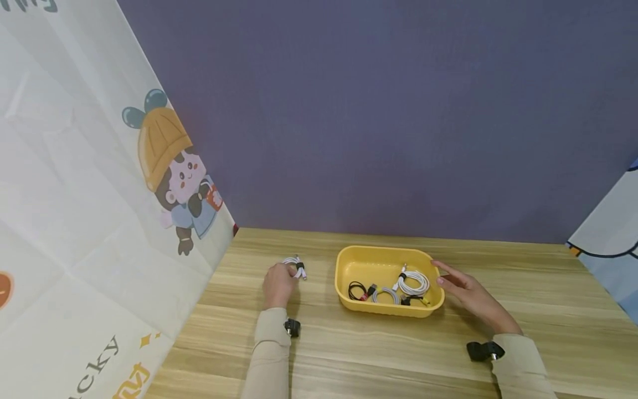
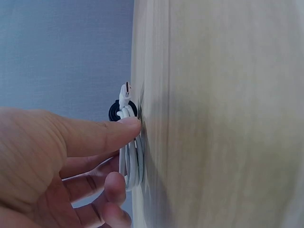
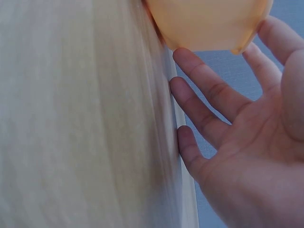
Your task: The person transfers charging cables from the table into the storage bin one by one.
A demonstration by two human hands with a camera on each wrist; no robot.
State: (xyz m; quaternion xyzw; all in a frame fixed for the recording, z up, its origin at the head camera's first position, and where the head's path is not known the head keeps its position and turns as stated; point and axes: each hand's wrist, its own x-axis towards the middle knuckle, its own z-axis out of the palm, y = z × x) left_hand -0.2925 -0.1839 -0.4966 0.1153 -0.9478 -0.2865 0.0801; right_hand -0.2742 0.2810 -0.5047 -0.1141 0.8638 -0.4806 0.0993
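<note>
My left hand (image 1: 279, 285) pinches a coiled white charging cable (image 2: 133, 166) between thumb and fingers, low over the table at the left. A black tie (image 2: 115, 111) binds the coil, and a white plug (image 2: 125, 92) sticks up past the thumb. To the right stands a yellow plastic basket (image 1: 384, 308). At its right end is my right hand (image 1: 471, 296), fingers spread and mostly straight, fingertips at the rim and lower wall. Inside the basket lie a larger white coiled cable (image 1: 420, 284), a grey coiled cable (image 1: 385, 290) and a black cable (image 1: 350, 290).
A short cable piece with a yellow end (image 1: 425, 302) also lies in the basket, at the front right. The wooden table (image 1: 349, 354) meets a dark blue-grey panel (image 1: 389, 122) at the back. A white printed sheet (image 1: 75, 194) borders the table's left side.
</note>
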